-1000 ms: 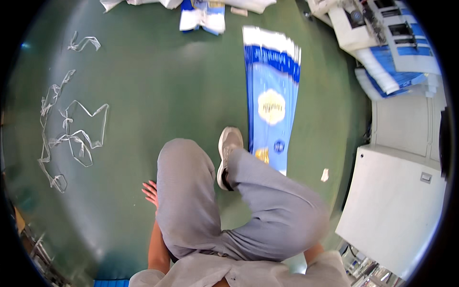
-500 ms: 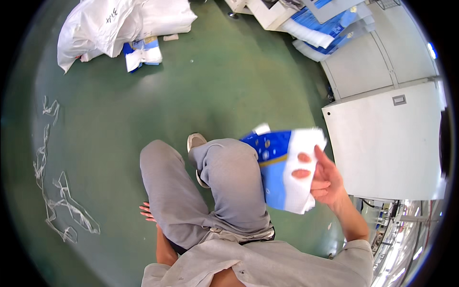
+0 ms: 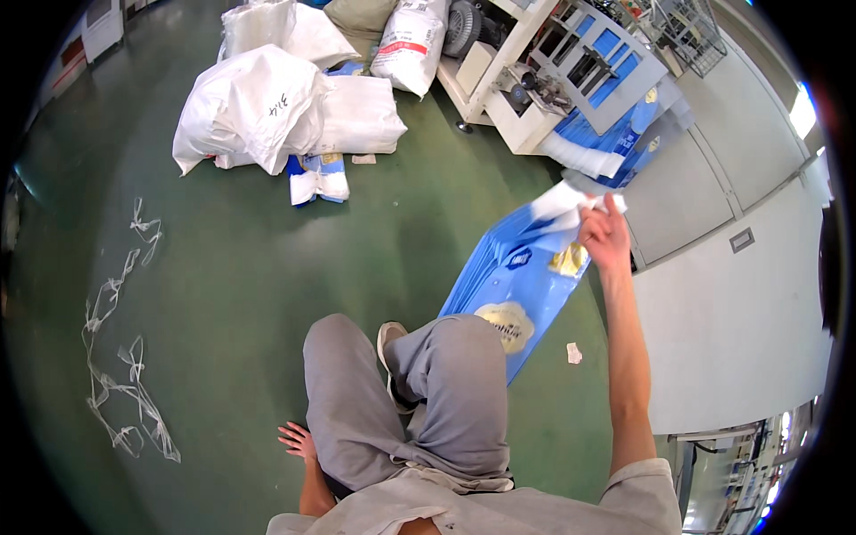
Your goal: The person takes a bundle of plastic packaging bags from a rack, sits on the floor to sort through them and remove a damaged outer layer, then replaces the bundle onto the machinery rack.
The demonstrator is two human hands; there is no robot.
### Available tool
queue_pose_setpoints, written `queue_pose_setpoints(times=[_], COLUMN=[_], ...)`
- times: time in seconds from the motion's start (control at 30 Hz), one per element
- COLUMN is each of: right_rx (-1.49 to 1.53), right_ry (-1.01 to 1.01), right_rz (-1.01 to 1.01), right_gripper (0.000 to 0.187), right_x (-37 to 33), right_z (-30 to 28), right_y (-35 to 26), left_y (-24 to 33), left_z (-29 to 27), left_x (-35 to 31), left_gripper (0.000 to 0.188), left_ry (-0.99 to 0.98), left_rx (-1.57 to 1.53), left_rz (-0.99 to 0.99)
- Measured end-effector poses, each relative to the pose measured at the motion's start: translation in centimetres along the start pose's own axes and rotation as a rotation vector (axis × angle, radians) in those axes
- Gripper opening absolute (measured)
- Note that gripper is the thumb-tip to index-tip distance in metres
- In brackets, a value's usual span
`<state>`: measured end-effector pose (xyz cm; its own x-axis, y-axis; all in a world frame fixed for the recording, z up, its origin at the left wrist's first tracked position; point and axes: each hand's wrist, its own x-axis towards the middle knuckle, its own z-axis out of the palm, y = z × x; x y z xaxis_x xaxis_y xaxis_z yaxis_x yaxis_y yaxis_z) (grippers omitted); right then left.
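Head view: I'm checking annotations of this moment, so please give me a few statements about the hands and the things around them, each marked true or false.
1. The right hand grips the white end of a blue packaging stack. True.
2. The left hand grips the blue packaging stack too. False: it is apart from it, fingers spread.
3. A small pale scrap lies on the green floor. True.
4. The tangled strips lie right of the blue packaging stack. False: they lie to its left.

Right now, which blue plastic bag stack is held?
The fanned stack in the right hand; the floor stack lies by white sacks, the third at the machine.
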<state>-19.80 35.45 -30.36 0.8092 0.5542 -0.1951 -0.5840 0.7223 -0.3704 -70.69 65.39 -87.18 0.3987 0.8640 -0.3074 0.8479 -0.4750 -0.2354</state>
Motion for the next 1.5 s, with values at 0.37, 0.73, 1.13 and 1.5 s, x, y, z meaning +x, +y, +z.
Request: queue_pose_setpoints(times=[0.37,0.73,1.13,1.5], right_rx=[0.033,0.334,-1.363,-3.012], right_ry=[-0.266,0.104,0.724,0.255], right_rz=[-0.166,-0.414,-1.899,-0.108], right_gripper=[0.044,0.040,0.039,0.059], right_x=[-15.7,-34.6,-20.2,9.9], right_z=[3.7,-12.8,14.3,-35.4], right_y=[-1.8,5.9,-6.0,17.7], left_y=[-1.7,-3.0,-0.7,-2.4], left_z=[3.6,4.9,1.9,3.1], left_x=[2.5,3.2,1.1,-0.1], left_gripper=[0.066,0.066,0.069,0.057], left_ry=[0.507,0.465,-0.014,0.451], left_rx=[0.252,0.291,-0.001,0.206], left_rz=[-0.151,-0.118,-0.047,-0.079])
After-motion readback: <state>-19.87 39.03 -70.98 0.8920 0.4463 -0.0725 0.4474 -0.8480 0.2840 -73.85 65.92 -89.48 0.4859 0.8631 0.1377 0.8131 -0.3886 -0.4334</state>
